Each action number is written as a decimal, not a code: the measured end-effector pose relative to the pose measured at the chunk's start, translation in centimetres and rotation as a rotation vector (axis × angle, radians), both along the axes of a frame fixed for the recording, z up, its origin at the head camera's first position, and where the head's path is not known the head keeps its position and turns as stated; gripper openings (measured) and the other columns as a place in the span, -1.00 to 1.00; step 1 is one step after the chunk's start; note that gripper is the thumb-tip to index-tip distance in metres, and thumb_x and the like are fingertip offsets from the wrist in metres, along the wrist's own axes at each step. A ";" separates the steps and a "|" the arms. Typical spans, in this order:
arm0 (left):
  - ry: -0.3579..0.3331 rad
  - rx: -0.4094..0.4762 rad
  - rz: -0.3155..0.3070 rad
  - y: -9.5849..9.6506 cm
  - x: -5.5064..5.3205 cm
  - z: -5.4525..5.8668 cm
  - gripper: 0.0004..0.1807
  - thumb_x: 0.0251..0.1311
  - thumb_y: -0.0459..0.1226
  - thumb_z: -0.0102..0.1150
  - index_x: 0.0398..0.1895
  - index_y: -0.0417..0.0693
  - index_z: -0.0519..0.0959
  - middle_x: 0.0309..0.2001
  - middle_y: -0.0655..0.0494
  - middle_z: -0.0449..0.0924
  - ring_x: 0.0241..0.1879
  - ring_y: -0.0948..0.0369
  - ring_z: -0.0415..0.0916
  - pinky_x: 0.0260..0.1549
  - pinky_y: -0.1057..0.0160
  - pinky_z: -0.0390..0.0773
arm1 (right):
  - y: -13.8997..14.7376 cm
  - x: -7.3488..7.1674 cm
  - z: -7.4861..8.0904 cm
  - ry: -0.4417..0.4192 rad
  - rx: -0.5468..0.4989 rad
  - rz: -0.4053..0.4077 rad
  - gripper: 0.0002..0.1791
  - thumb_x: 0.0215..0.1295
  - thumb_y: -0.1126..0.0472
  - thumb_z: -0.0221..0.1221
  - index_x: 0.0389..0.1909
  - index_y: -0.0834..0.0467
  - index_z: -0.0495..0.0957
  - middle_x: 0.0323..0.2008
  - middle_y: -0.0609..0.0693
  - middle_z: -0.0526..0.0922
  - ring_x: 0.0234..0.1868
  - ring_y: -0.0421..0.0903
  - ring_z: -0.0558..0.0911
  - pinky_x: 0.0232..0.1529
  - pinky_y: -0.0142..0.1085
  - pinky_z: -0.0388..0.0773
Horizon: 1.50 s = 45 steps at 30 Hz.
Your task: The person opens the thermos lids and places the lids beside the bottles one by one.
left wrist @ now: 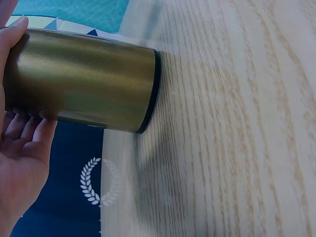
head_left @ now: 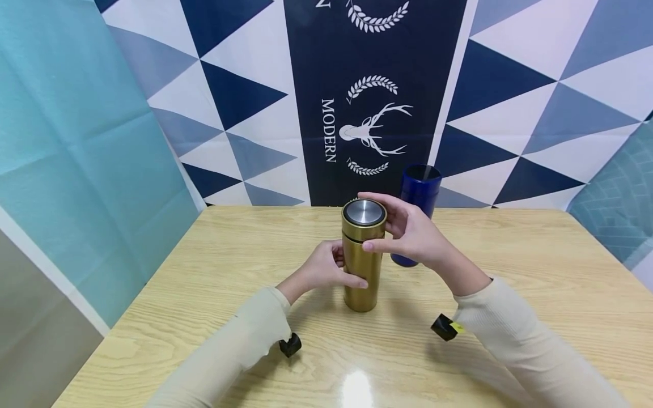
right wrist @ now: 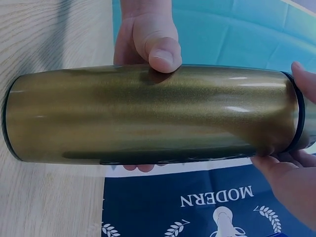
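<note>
A gold thermos [head_left: 361, 260] with a brushed-metal disc in its capped top stands upright on the wooden table. My left hand [head_left: 325, 265] grips its body from the left at mid-height, thumb across the front. Around the upper part, near the dark seam under the lid, my right hand [head_left: 410, 233] holds it from the right. In the left wrist view the thermos [left wrist: 84, 79] shows a dark base ring at the tabletop. From the right wrist view, the fingertips of both hands show along the lower edge of the gold body [right wrist: 148, 113].
Just behind my right hand stands a blue tumbler [head_left: 420, 192] with an uncovered top, partly hidden by that hand. A patterned cloth [head_left: 255, 147] hangs behind the table [head_left: 285, 362]. Small black devices [head_left: 290, 345] sit at both wrists.
</note>
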<state>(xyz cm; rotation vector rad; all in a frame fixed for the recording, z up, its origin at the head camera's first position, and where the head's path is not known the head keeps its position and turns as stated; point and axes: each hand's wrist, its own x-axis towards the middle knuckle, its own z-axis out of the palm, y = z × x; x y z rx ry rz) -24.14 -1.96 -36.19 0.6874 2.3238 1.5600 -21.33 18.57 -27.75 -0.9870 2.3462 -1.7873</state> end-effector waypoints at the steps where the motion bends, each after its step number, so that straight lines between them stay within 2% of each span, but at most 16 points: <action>1: -0.002 -0.002 -0.004 0.1 0.0 0.0 -0.38 -0.22 -0.30 0.55 0.03 -0.06 0.55 -0.02 0.04 0.67 -0.11 0.30 0.62 0.00 0.34 0.60 | 0.1 0.1 0.0 -0.005 0.001 -0.003 -0.10 0.02 0.36 0.39 0.41 0.16 0.18 0.32 0.16 0.38 0.21 -0.27 0.51 0.21 -0.54 0.44; 9: 0.002 0.010 -0.013 0.3 0.2 0.1 -0.40 -0.21 -0.32 0.54 0.02 -0.09 0.55 -0.03 0.01 0.67 -0.13 0.30 0.62 -0.03 0.34 0.61 | 0.0 1.2 -0.2 -0.048 -0.002 -0.153 -0.06 -0.05 0.30 0.46 0.39 0.12 0.21 0.34 0.05 0.39 0.38 -0.01 0.40 0.32 -0.43 0.35; 15: 0.013 0.025 -0.011 0.4 0.2 -0.1 -0.41 -0.22 -0.35 0.53 0.01 -0.15 0.55 -0.07 -0.05 0.69 -0.18 0.32 0.62 -0.07 0.34 0.62 | -1.0 2.1 -0.3 -0.003 -0.024 -0.272 -0.11 -0.10 0.28 0.49 0.31 0.15 0.30 0.24 0.04 0.47 0.29 -0.04 0.49 0.31 -0.32 0.39; 20: 0.013 0.027 -0.008 0.3 0.2 -0.1 -0.42 -0.21 -0.35 0.53 0.00 -0.13 0.56 -0.07 -0.02 0.69 -0.18 0.34 0.61 -0.07 0.36 0.61 | -1.7 2.3 -0.3 0.046 -0.037 -0.332 -0.20 -0.10 0.31 0.48 0.25 0.18 0.37 0.18 0.09 0.53 0.22 -0.02 0.55 0.29 -0.27 0.43; 31: 0.004 0.039 -0.035 0.1 0.1 -0.1 -0.40 -0.19 -0.36 0.51 0.03 -0.17 0.53 -0.04 -0.09 0.67 -0.18 0.33 0.61 -0.07 0.37 0.61 | -1.5 2.2 -0.3 0.012 -0.042 -0.285 -0.24 -0.01 0.32 0.43 0.27 0.18 0.35 0.24 0.08 0.49 0.26 0.00 0.53 0.24 -0.34 0.45; 40: -0.023 0.026 -0.018 0.1 0.2 0.1 -0.39 -0.22 -0.35 0.54 0.03 -0.09 0.55 -0.03 0.00 0.68 -0.15 0.31 0.61 -0.05 0.34 0.60 | -1.2 1.9 -0.2 0.003 -0.031 -0.248 -0.23 0.01 0.32 0.42 0.29 0.17 0.34 0.23 0.08 0.49 0.24 0.00 0.53 0.23 -0.41 0.45; 45: -0.021 0.026 -0.014 0.1 0.3 0.2 -0.39 -0.22 -0.34 0.53 0.03 -0.11 0.55 -0.04 -0.01 0.68 -0.15 0.30 0.61 -0.04 0.33 0.61 | -1.0 1.6 -0.2 0.011 -0.022 -0.214 -0.22 0.01 0.32 0.42 0.30 0.18 0.33 0.23 0.10 0.49 0.23 -0.02 0.54 0.21 -0.46 0.46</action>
